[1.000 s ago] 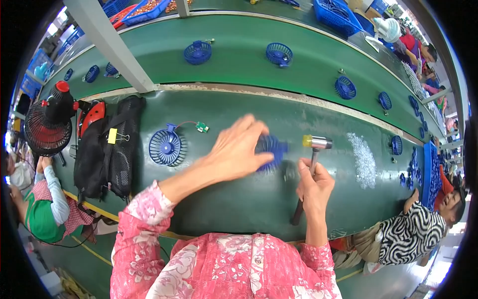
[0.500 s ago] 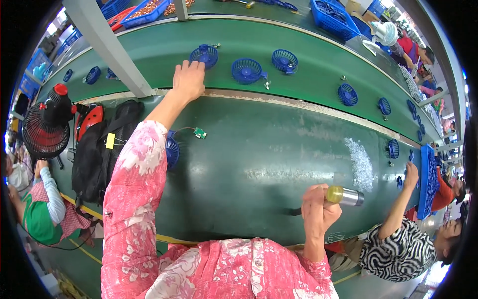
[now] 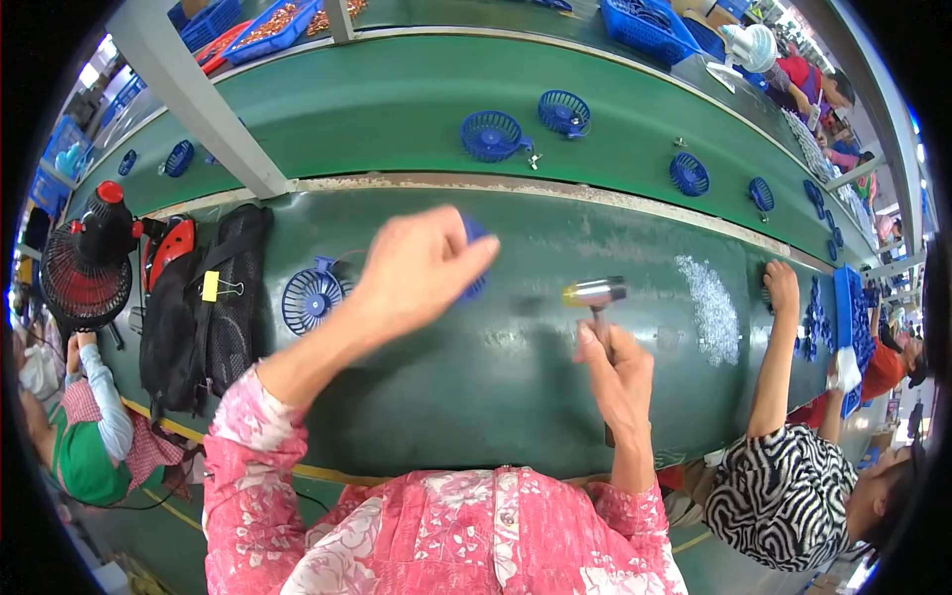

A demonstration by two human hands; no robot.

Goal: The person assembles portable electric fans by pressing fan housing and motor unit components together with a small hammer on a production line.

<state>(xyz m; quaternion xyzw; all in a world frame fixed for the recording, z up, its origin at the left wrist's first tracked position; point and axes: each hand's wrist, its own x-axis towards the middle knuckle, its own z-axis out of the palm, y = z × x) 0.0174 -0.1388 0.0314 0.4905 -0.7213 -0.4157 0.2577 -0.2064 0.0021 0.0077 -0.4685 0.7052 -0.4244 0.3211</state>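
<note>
As the left hand point(image 3: 421, 260) swings back from the conveyor point(image 3: 397, 109), it grasps a blurred blue fan cage point(image 3: 475, 260), fingertips hidden. Half a second ago it was at the belt beside a cage; that cage is gone from there, so probably the same one, and work is back over the bench point(image 3: 476, 416). Right hand point(image 3: 620, 382): clenched round the hammer point(image 3: 598, 292); head, beside the fist earlier, now beyond it, yellow face to the left. Co-worker's hand point(image 3: 781, 286), farther right, has moved up to the bench's far edge.

Counts, left to right. Black-and-red fan point(image 3: 89, 268): one. Black bag point(image 3: 183, 332): one, with one yellow clip point(image 3: 209, 287). Resting cage point(image 3: 311, 299) on the near bench: one, left of the held one. Belt cages: two plain to see left of the post point(image 3: 198, 99), four right of it; far-right cluster too crowded to count. Hammer: one. Pale pile point(image 3: 712, 315): one, pieces uncountable. Blue crate point(image 3: 846, 297): one.
</note>
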